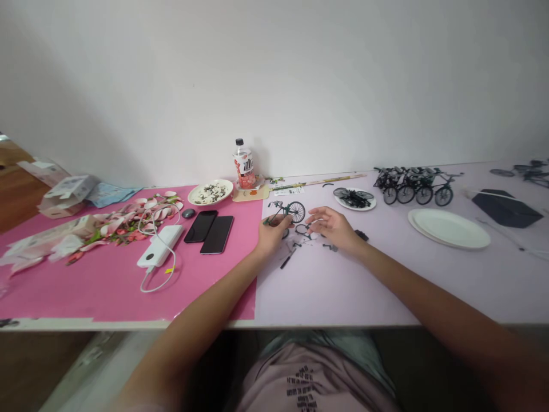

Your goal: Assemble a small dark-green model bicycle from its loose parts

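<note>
My left hand [273, 236] grips a small dark green model bicycle [278, 220], its fingers closed around the frame. The bicycle's spoked wheel [296, 212] faces right, towards my right hand [332, 229]. That hand is just to the right with fingers curved and apart, and I see nothing held between them. A small dark ring-shaped part [302, 229] shows by its fingertips. On the table below both hands lie small loose parts [306, 240] and a thin screwdriver-like tool with a black handle [285, 261].
Several assembled model bicycles [416, 186] stand at the back right. A plate with black parts [364, 206], white plates [454, 230], phones [217, 234], a power bank [160, 246], a bottle [244, 166], a plate of small pieces [195, 195] and artificial petals [128, 223] lie around.
</note>
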The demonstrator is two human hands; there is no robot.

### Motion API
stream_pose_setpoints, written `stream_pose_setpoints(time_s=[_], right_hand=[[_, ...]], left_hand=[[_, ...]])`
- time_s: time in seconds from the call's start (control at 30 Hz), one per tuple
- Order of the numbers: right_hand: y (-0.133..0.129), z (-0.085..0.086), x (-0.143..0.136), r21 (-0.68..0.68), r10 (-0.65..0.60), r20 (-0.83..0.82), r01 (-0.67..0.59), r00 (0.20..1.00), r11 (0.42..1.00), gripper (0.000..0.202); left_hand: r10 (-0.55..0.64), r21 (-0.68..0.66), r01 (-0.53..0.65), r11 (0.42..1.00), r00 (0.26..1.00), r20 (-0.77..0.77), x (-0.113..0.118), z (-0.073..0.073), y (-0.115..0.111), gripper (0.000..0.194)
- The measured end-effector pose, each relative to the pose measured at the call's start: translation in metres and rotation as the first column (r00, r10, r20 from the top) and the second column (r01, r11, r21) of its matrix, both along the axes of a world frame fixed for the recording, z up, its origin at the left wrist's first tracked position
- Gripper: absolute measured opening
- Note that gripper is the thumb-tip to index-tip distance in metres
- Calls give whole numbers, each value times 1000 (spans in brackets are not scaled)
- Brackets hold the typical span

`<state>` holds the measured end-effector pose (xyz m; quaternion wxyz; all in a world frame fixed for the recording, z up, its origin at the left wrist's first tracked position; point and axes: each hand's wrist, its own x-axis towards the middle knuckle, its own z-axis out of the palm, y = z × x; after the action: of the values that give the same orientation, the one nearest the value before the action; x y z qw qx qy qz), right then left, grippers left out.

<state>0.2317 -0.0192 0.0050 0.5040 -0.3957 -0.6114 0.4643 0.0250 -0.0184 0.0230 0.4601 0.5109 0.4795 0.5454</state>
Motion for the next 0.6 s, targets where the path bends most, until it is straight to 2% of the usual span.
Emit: stream_pose_setpoints(time_s=[0.2,0.47,0.6], right_hand=[[-6,1,-4,-11,75,-15,-75,997,997,53],[-6,-16,-6,-33,128,25,-127,991,991,50],[-9,-16,-8,-70,183,77,-178,980,982,50]], left_hand=[[3,6,-3,1000,1000,-12,0,0,0,35],[6,7,-5,1000,1000,-16,0,1,0,32],[-1,11,1,1000,1000,-28,0,2,-2,29]])
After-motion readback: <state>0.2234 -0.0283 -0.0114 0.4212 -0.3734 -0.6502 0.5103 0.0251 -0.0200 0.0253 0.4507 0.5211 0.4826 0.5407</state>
